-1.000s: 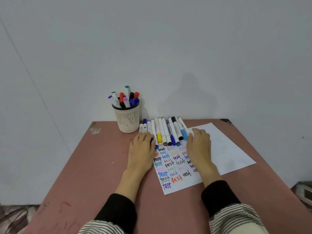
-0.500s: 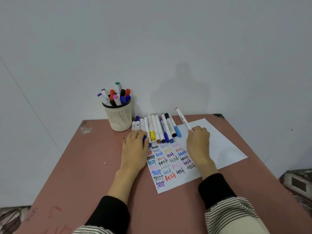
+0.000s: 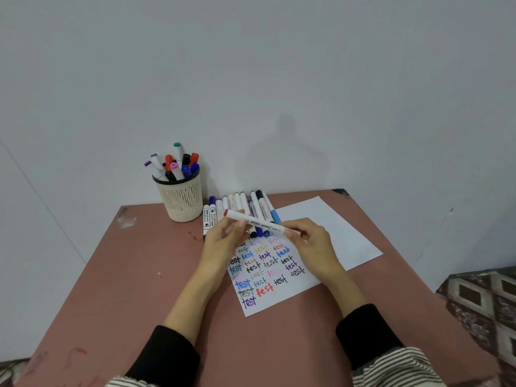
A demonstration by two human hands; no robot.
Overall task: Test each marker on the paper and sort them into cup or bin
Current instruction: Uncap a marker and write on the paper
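Observation:
A white marker with a red end lies across the air above the paper, held at both ends. My right hand pinches its right end and my left hand grips it near the red end. Under them lies the white paper, its left half covered with the word "test" in many colours. A row of several markers lies on the table behind the hands. The beige mesh cup holds several capped markers at the back left. No bin is in view.
The reddish-brown table stands against a white wall. Its right edge falls off to a patterned floor. A worn patch marks the back left corner of the table.
My right hand lifted one marker out of the row's right end and swung it sideways over the paper. My left hand left the row and took hold of the marker's other end.

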